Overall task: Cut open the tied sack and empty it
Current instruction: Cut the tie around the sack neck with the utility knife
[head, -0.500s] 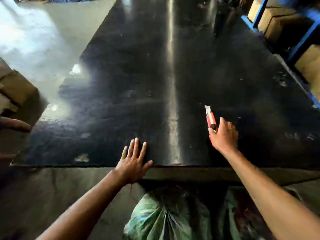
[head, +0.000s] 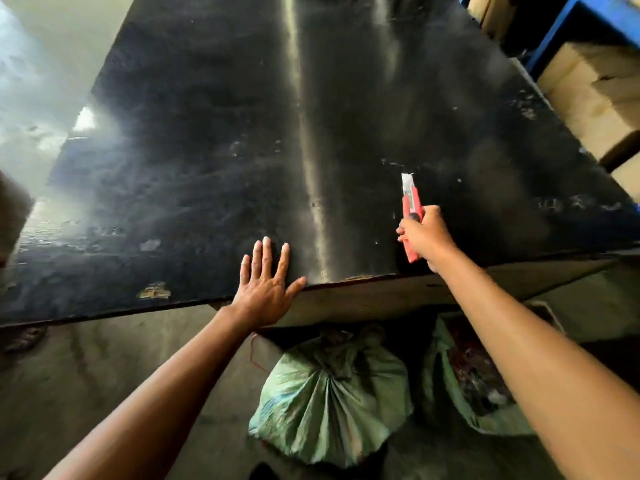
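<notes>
A green woven sack (head: 329, 400), tied shut at its gathered top, stands on the floor just below the near edge of a big black table (head: 207, 150). My right hand (head: 424, 237) grips a red utility knife (head: 411, 206) above the table's near edge, its blade out and pointing away from me. My left hand (head: 265, 289) lies flat with straight, spread fingers on the table's edge, above and left of the sack.
A second green sack (head: 460, 375), open with dark contents, sits right of the tied one, partly hidden by my right forearm. Blue shelving (head: 554, 32) with cardboard boxes (head: 585, 95) lines the right side. Grey concrete floor (head: 104, 368) spreads to the left.
My right hand has lifted the knife slightly, so more of its red handle shows below the fist. The view has tipped down, showing more of both sacks. My left hand stays flat.
</notes>
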Motion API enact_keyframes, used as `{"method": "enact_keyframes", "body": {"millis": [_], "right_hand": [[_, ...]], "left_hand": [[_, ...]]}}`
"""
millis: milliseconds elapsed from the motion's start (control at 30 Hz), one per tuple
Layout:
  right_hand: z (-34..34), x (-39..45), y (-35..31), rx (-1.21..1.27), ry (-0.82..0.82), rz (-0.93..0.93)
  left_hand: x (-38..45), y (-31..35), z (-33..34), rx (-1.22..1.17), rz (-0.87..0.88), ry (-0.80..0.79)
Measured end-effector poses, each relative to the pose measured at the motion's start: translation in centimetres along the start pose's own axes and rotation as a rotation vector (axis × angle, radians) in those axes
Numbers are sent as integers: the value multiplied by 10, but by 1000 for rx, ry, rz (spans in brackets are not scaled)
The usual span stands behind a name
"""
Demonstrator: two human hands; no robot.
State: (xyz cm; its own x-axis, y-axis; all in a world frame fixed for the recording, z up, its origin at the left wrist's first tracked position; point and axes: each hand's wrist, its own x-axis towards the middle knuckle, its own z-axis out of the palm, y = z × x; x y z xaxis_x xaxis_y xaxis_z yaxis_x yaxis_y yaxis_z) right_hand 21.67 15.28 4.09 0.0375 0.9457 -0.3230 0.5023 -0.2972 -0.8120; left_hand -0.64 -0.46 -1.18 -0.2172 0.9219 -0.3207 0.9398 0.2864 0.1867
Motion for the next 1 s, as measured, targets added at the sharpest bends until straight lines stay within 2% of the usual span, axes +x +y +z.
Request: {"method": "enact_keyframes", "body": {"millis": [133,233,300,400,467,600,667,767,900,1000], "right_hand": [[-7,-83,24,246,50,-33],[-3,-133,52,332,165,-56],[6,-160,85,329,216,-37],[28,-191,153,212,238,26],[44,-200,204,106,220,86],[79,-184,318,-2,255,138],[102,-164,384,-73,285,171],[142,-125,467,-125,235,169],[191,-59,552,-64,214,-8],[212,-24,585,-86,180,-122]], "left_hand": [[-24,-2,0,-29,103,44],[-65,5,7,-96,368,105],[-93,13,25,-135,517,43],[-119,21,76,-131,536,-88],[-117,19,112,-133,454,-153],[-81,9,207,-163,346,-121],[-52,4,269,-129,352,-107],[6,-3,353,-140,393,-47],[94,-1,452,-218,472,133],[141,10,497,-158,464,145]]}}
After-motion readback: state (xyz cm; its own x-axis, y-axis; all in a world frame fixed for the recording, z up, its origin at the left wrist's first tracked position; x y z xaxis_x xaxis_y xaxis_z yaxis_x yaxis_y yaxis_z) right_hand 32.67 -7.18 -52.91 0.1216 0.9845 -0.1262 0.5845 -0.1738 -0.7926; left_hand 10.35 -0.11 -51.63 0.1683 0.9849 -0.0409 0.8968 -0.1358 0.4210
